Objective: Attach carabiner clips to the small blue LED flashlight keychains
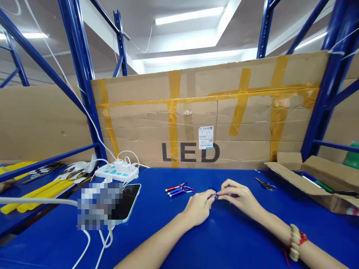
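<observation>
Starting at the far left, yellow strips [42,192] lie on a lower shelf, with some dark flat pieces [46,170] behind them. Next over is a white power strip [116,172] with chargers plugged in and white cables [92,239] trailing down across the blue table [224,243]. A phone [129,200] lies flat just beside it, screen dark, partly hidden behind a blurred patch.

Near the middle, a red mini flashlight [175,187] and a purple mini flashlight [179,192] lie side by side on the table, the purple one with a carabiner clip on its end. They sit just left of the hands, not touching them.

Then the left hand [199,207] and right hand [241,198] meet fingertip to fingertip, both pinching a small keychain piece [215,195] held just above the table; looks like a blue clip and a bit of metal, but it's too small to say more. The right wrist wears a beaded bracelet [294,243].

Right of the hands, a small pair of scissors [265,184] rests on the table, well apart from them. At the far right, an open cardboard box [316,186] holds blue and green items. Behind everything stands a big taped cardboard sheet [207,112] printed "LED".
</observation>
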`<state>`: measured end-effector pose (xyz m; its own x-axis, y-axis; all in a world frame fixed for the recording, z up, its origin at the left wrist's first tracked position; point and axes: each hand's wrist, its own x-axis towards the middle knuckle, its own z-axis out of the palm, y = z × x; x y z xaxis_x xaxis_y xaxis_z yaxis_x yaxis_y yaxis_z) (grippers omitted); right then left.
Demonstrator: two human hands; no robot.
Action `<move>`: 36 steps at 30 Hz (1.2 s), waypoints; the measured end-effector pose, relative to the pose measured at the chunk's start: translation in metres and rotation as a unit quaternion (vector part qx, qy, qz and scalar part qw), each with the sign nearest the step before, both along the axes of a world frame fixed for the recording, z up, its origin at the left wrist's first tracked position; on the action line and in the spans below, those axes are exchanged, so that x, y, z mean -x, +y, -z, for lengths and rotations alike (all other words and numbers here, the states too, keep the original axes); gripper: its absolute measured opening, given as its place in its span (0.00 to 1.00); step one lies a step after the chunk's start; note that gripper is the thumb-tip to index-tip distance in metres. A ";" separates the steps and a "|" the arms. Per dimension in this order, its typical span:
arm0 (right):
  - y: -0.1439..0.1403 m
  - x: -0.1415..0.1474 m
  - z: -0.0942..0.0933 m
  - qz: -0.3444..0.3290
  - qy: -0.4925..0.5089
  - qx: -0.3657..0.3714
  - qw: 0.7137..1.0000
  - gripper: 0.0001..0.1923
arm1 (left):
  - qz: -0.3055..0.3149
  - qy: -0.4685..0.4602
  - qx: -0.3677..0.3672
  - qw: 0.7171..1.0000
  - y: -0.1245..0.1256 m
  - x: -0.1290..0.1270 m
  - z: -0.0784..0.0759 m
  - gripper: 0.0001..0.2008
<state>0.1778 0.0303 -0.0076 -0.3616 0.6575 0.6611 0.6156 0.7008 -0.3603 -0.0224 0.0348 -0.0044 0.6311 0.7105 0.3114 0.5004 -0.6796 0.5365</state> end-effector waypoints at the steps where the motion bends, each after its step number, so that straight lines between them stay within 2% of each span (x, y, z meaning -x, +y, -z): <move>1: 0.001 0.000 -0.001 0.001 0.002 0.012 1.000 0.14 | 0.007 0.011 0.000 1.000 0.002 0.000 0.000 0.12; 7: 0.009 -0.002 -0.013 -0.027 -0.023 0.150 0.988 0.17 | 0.056 0.062 -0.026 0.996 0.005 0.001 0.001 0.12; 10: 0.018 0.001 -0.027 -0.040 -0.047 0.175 0.983 0.18 | 0.052 0.053 -0.029 0.997 0.008 0.002 0.003 0.12; 15: 0.031 0.012 -0.042 -0.015 -0.153 0.145 0.977 0.15 | 0.048 0.045 -0.053 0.996 0.023 0.007 0.004 0.12; 20: 0.028 0.012 -0.030 0.001 -0.127 0.114 0.985 0.15 | 0.039 0.076 -0.070 0.994 0.028 0.008 0.005 0.12; 26: 0.018 0.006 -0.025 -0.007 -0.115 0.128 0.985 0.16 | 0.055 0.085 -0.093 0.991 0.023 0.006 0.006 0.12; 32: 0.011 0.011 -0.028 0.016 -0.173 0.107 0.979 0.13 | 0.043 0.135 -0.145 0.979 0.019 0.010 0.006 0.12; 36: 0.008 0.016 -0.027 0.015 -0.205 0.097 0.974 0.15 | 0.040 0.163 -0.161 0.972 0.016 0.014 0.004 0.12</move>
<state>0.1623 0.0379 0.0192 -0.5481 0.7700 0.3267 0.7546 0.6237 -0.2038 -0.0361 0.0512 -0.0088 0.7835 0.5532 0.2829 0.5463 -0.8303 0.1105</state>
